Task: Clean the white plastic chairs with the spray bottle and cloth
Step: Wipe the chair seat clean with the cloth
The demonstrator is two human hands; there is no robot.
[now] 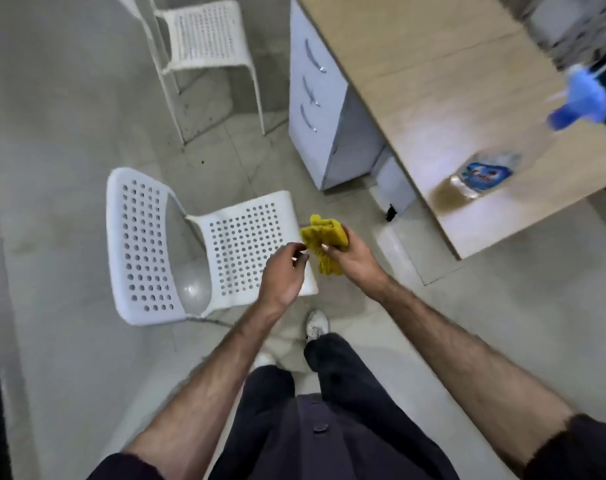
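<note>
The right hand (350,258) holds the yellow cloth (324,242) tight over the near chair (246,244); the left hand (284,271) pinches nothing; the spray bottle (523,140) waits on the table (433,81); wiping looks not started; the far chair (206,36) is left too.

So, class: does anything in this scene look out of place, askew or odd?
Yes: the nearer white chair lies tipped over on the floor, backrest flat, while the far chair stands upright. The spray bottle on the desk appears tilted, though it is blurred.
</note>
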